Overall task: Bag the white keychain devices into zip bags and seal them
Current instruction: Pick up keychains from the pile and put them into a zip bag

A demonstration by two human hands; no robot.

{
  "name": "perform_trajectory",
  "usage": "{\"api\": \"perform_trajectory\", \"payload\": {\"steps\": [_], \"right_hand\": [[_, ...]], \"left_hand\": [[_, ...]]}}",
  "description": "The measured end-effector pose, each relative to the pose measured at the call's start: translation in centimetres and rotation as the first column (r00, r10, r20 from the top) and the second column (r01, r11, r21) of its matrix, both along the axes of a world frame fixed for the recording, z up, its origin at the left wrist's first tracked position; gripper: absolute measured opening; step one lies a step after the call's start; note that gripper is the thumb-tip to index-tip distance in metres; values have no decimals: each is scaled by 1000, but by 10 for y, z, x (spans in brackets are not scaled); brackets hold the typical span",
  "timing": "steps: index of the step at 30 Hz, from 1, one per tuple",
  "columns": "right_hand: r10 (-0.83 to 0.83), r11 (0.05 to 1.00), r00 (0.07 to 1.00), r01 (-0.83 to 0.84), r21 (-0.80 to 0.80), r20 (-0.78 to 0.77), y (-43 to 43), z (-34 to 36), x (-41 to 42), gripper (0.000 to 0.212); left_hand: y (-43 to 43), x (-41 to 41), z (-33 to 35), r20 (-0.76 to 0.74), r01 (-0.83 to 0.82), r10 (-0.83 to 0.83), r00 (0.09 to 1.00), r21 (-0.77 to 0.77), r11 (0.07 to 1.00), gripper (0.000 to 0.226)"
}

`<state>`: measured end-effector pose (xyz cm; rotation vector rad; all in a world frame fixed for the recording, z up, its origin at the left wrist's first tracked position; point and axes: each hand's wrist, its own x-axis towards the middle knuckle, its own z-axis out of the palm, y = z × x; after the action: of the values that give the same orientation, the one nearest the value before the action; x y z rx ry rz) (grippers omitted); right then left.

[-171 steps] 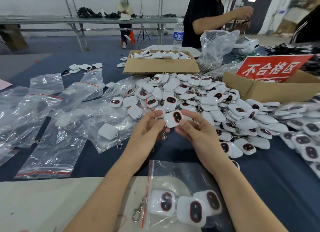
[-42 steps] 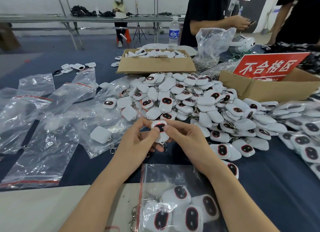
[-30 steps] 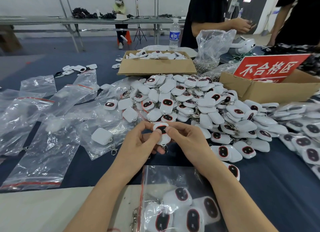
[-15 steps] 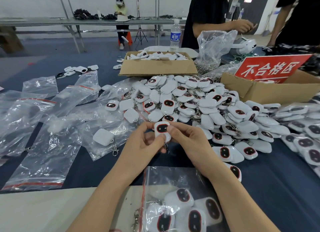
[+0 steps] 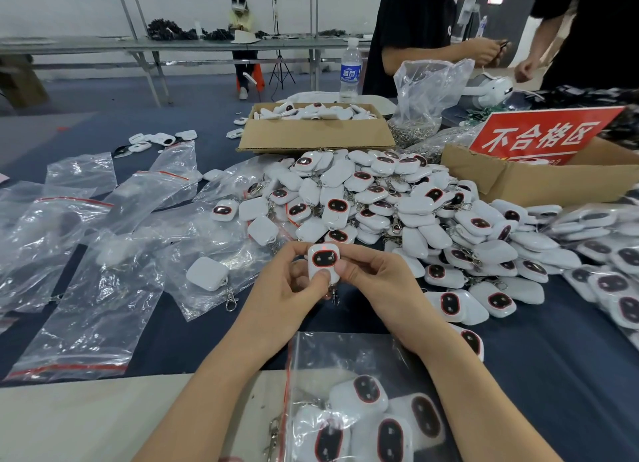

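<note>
Noted white rounded plastic keychain device (image 5: 324,259) pinched upright by both hands, left hand (image 5: 287,288) and right hand (image 5: 377,282), over dark blue worktop (image 5: 553,392); judged held so for lamp check before entering clear plastic zip bag (image 5: 345,358) beneath wrists.

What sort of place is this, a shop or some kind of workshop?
Probably a small factory's packing and checking bench: a heap of identical white keychain devices, loose zip bags spread beside it, and a cardboard box holding more.
</note>
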<state>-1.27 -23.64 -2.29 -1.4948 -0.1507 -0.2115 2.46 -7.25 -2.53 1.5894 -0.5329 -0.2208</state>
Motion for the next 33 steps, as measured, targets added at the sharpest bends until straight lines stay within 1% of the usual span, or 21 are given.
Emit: {"api": "perform_trajectory", "payload": {"steps": [3, 5, 8, 9, 10, 12, 13, 16, 21, 26, 29, 31, 33], "right_hand": [[1, 1000, 1000, -1, 21, -10, 0, -1, 1, 23], [-11, 1000, 1000, 11, 25, -22, -1, -1, 1, 23], [-35, 999, 999, 35, -7, -32, -1, -2, 2, 24], [-41, 999, 998, 40, -16, -40, 0, -2, 3, 25], [-44, 999, 998, 43, -20, -48, 0, -2, 3, 27], [-52, 999, 998, 51, -11, -36, 1, -2, 2, 29], [-57, 998, 998, 57, 5, -20, 1, -2, 2, 25], [-60, 996, 998, 60, 66, -5, 0, -2, 0, 14], [-10, 991, 1000, 8, 133, 13, -1, -2, -1, 9], [1, 988, 999, -7, 154, 40, 0, -2, -1, 10], [-83, 994, 995, 78, 77, 62, 2, -1, 0, 14], [-129, 991, 989, 127, 41, 77, 5, 0, 0, 26], [-155, 988, 985, 156, -7, 82, 5, 1, 0, 37]], "left_hand": [[1, 0, -1, 7, -7, 7, 1000, 0, 1000, 22], [1, 0, -1, 38, -28, 27, 999, 35, 999, 24], [-1, 0, -2, 106, -132, 123, 987, 89, 987, 24], [-1, 1, -2, 158, -182, 161, 974, 125, 975, 21], [-1, 1, -2, 246, -237, 190, 950, 174, 956, 19], [-1, -1, -2, 450, -338, 197, 871, 257, 906, 20], [-1, -3, -2, 517, -371, 192, 834, 267, 890, 20], [-1, -7, 0, 581, -405, 213, 786, 223, 887, 16], [-2, -10, 1, 586, -424, 248, 772, 183, 887, 8], [-1, -7, 0, 566, -408, 250, 785, 170, 897, 9], [-3, -7, 0, 443, -311, 221, 869, 141, 940, 19], [-5, -8, 0, 355, -200, 147, 923, 116, 973, 28], [-5, -8, 1, 287, -134, 104, 952, 85, 987, 29]]}}
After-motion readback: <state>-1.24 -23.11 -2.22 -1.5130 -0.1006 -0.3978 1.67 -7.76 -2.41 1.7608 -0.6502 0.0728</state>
